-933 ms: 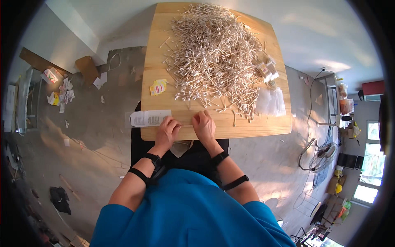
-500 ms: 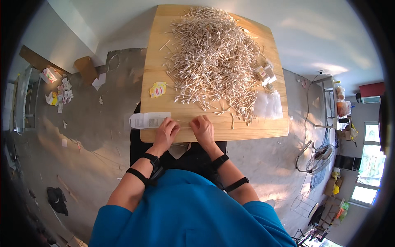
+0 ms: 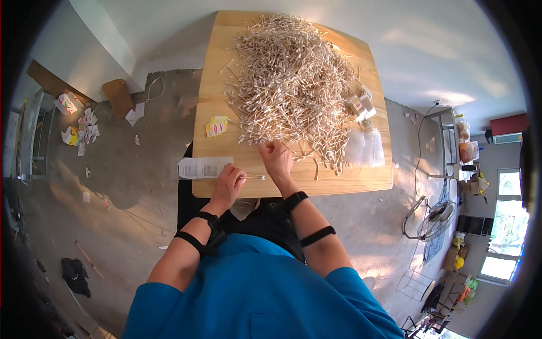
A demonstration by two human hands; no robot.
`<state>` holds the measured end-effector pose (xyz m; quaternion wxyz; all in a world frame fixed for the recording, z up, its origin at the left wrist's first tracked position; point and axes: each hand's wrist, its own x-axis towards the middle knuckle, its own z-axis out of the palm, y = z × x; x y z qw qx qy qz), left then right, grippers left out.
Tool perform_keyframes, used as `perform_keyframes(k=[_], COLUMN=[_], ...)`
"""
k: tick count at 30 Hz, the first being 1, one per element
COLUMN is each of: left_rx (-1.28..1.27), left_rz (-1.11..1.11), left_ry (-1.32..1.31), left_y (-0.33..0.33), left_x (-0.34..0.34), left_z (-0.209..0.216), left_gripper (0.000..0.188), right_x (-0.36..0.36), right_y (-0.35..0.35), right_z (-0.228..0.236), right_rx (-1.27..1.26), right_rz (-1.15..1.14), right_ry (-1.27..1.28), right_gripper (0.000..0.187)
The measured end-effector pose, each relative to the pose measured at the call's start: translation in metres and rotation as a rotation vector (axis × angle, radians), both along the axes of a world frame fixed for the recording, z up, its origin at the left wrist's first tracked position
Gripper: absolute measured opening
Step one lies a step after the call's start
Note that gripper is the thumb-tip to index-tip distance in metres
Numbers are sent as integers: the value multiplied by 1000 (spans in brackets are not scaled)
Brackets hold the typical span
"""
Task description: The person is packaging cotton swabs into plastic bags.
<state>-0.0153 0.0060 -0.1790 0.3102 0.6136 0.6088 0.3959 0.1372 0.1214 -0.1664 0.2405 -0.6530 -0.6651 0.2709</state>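
Left hand (image 3: 230, 182): over the near edge of the table (image 3: 214, 90), thumb and fingers clamped on a few swabs (image 3: 255, 177). The white tips extend to the right, past the fingers; the exact count cannot be told. A printed slip (image 3: 199, 168) lies just left of this hand, reaching beyond the table's left edge.

Right hand (image 3: 276, 160): at the near border of the pile (image 3: 293, 85), fingers curled. Whether the fingertips meet, or pinch anything, cannot be told.

The pile, made up of loose swabs in many directions, covers the middle and far part of the table. Yellow cards (image 3: 216, 126) lie left of it. On the right are small boxes (image 3: 360, 106) and, nearer the person, clear bags (image 3: 365, 148). A stray swab (image 3: 316, 169) lies apart, near the front edge. Black bands (image 3: 294, 201) circle both forearms.
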Motion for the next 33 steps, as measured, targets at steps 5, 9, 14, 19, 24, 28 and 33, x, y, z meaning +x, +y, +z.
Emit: perform_keyframes(k=[5,9,14,19,24,28,33], left_rx=[-14,-38,-36,-17,-96,-126,-70], left_rz=[-40,-30,-21,-36,-21,-14,-11], left_ry=[-8,-5,-15,25,-1,-51,1], left_y=[0,-1,-1,1,0,-1,0], left_x=[1,1,0,-2,0,0,0], left_z=[2,1,4,3,4,6,6], left_gripper=[13,13,11,11,25,46,54], right_x=[-14,8,49,56,56,47,35], right_y=[22,24,-8,-44,-48,-50,-50], right_z=[-17,12,7,-3,-3,-10,-13], right_rx=[31,114,134,14,39,1,2], right_rz=[-97,-109,104,256,220,264,287], right_ry=[49,117,138,184,224,247,173], right_gripper=[25,18,12,14,17,13,8])
